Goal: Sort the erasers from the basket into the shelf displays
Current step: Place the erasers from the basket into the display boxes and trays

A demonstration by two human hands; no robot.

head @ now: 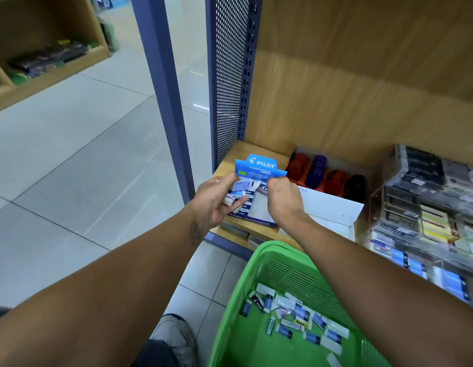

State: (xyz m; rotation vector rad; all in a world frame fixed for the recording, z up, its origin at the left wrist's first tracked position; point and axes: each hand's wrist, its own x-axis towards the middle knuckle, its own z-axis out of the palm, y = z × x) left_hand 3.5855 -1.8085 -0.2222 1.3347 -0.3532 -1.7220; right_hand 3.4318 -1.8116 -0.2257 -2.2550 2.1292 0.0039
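Left hand (212, 201) fingers pinch small white, blue-sleeved erasers (231, 201); right hand (281, 198) fingers curled, contents apparently hidden.

Red, purple and black stamps (325, 174) sit beside a clear acrylic organiser (425, 207); a grey shoe (174, 337) rests below.

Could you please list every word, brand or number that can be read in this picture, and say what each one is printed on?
"PILOT": header card of the blue display box on the shelf.
"PLASTIC ERASER": smaller line under it, blurred, only just legible.
"PILOT": black sleeve of an eraser in the green basket.
Other erasers' sleeves, the box's front edge and the packets in the clear racks: too blurred to read.
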